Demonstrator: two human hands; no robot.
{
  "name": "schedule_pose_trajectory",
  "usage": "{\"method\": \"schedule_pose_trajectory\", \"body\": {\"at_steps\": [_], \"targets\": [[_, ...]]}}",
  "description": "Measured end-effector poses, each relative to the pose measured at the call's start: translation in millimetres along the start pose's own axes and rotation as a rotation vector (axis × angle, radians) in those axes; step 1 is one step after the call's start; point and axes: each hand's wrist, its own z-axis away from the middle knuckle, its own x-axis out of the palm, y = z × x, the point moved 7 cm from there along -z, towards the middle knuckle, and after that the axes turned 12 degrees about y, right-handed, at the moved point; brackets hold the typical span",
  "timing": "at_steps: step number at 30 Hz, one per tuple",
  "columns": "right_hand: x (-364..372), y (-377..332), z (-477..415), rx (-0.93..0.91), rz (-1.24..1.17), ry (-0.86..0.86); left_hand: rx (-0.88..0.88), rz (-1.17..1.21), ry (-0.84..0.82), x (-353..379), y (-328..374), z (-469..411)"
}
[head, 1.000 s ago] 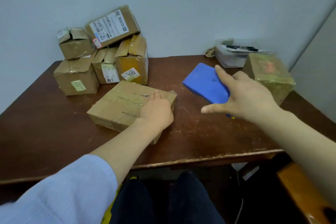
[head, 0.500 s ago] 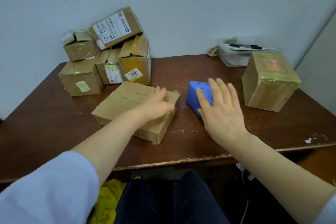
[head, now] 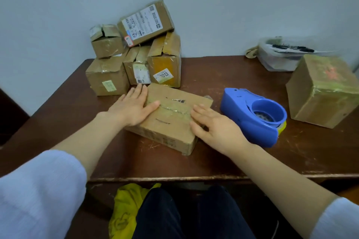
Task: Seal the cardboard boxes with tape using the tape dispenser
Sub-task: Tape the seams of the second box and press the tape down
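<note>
Pressing flat on the flat cardboard box (head: 171, 116) mid-tabletop near the front edge: left hand (head: 134, 107) on its left end, right hand (head: 213, 128) on its right end, fingers straight, hands apart. Blue tape dispenser (head: 252, 116) lies just right of the box, ungripped.

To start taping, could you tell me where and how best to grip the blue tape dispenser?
Likely from above with the right hand, across the narrow tapered end: the blue tape dispenser lies flat on its side, hub cup upward, tapered end nearest the flat cardboard box.
</note>
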Motion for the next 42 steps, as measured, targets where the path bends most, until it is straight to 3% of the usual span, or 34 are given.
{"method": "schedule_pose_trajectory", "body": {"at_steps": [3,6,9,13,17,21,24,30,32,34,36,38,39,42], "targets": [[1,6,-12,0.155,-0.098,0.093,-0.262,0.251,0.001,0,-10,-4],[11,14,-29,0.404,-0.188,0.088,-0.305,0.205,0.181,-3,-10,1],[23,17,-44,0.463,-0.194,0.038,-0.361,0.167,0.340,-7,-16,12],[19,26,-52,0.448,-0.082,0.024,-0.402,0.134,0.429,-18,-23,14],[10,32,-52,0.527,-0.138,0.063,-0.471,0.199,0.421,-15,-30,13],[22,24,-60,0.685,-0.068,-0.068,-0.461,0.256,0.344,-11,-12,10],[25,15,-63,0.667,0.105,-0.066,-0.457,0.170,0.330,-13,-3,10],[22,29,-67,0.557,0.156,-0.008,-0.460,0.166,0.406,-13,-18,8],[17,30,-64,0.518,0.202,-0.043,-0.457,0.235,0.411,-13,-25,10],[14,15,-59,0.431,0.281,-0.116,-0.430,0.154,0.382,-17,-22,16],[8,-16,-56,0.239,0.385,-0.104,-0.202,0.012,0.374,-21,2,23],[23,-43,-48,0.048,0.355,-0.198,0.145,0.052,0.340,-14,33,33],[33,-48,-42,0.014,0.312,-0.272,0.236,0.125,0.256,-5,41,37],[35,-41,-35,-0.026,0.213,-0.316,0.252,0.208,0.048,14,35,38]]}}
